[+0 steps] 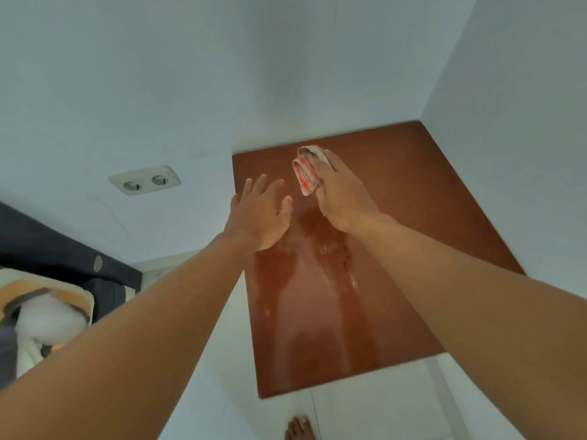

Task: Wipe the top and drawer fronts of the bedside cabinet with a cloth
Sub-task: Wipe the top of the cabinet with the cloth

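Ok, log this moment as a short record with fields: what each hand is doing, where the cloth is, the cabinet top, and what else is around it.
right hand: pressing the cloth onto the cabinet top, near its back edge
cloth: red and white striped, bunched under the right fingers
left hand: open, fingers spread, empty, over the left edge of the top
cabinet top: reddish brown, glossy, set in a wall corner
wall socket: double, left of the cabinet
bed: lower left
drawer fronts: not visible

cloth [305, 169] on cabinet top [397, 198] — socket [145, 180] left, bed [41, 296] further left
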A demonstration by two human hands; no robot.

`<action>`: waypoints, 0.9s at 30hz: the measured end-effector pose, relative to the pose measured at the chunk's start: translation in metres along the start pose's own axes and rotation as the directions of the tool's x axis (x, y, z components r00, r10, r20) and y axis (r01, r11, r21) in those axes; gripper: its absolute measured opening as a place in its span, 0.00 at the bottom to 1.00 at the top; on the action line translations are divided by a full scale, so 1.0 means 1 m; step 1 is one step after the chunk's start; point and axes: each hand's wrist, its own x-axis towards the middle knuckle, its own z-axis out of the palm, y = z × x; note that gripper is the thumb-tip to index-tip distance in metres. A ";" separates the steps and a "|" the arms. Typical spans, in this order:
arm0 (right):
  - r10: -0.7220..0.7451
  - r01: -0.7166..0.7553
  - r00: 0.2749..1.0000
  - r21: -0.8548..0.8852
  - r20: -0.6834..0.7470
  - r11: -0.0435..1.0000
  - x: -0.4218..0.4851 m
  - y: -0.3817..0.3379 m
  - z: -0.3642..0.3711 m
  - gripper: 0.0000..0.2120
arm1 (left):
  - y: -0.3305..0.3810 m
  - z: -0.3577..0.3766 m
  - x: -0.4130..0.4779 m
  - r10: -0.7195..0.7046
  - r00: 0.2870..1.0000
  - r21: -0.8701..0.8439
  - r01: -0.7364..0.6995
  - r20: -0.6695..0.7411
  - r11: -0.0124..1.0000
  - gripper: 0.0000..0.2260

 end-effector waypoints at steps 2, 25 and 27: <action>0.007 -0.007 1.000 0.013 0.005 1.000 0.043 0.003 0.014 0.31 | -0.013 -0.001 0.034 0.011 1.000 0.017 -0.011 0.022 1.000 0.25; 0.112 0.012 0.946 -0.379 0.304 0.926 0.127 0.050 0.094 0.29 | -0.066 0.026 0.134 -0.111 0.980 0.169 0.083 0.163 0.982 0.25; 0.105 0.010 0.951 -0.370 0.290 0.929 0.114 0.049 0.094 0.29 | -0.064 0.024 0.135 -0.123 0.978 0.188 0.091 0.169 0.978 0.25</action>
